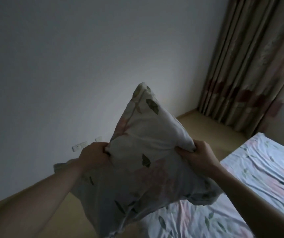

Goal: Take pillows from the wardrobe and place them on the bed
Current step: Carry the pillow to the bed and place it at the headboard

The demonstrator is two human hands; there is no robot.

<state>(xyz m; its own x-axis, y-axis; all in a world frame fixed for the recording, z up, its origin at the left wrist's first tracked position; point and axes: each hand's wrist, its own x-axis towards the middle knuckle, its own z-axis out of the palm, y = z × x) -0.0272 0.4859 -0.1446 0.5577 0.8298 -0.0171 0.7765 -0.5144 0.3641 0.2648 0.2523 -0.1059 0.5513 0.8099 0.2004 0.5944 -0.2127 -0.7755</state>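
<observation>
Head view, dim room. We've got one pillow (144,152) held up in the air w/ both hands, tilted so one corner points up toward the wall (69,66). Case is white w/ green leaf print and faint pink blotches. Left hand (94,157) grips the pillow's left edge, fingers (106,149) clamped into a bunch of the fabric. Right hand (197,156) grips the right edge the same way, fingers curled tight into the cloth. Both forearms bare, reaching up from the bottom corners.

Pillow's lower end hangs over the near corner of the bed (258,177), not resting flat on it; can't tell if the bottom edge touches the sheet. Bed sheet is pale w/ leaf and pink pattern, wrinkled, at lower right.

Light wood floor (206,122) runs btwn bed and wall. White wall sockets (79,146) sit low on the wall, just left of the left hand. Striped floral curtain (249,66) hangs at upper right, down to the floor.
</observation>
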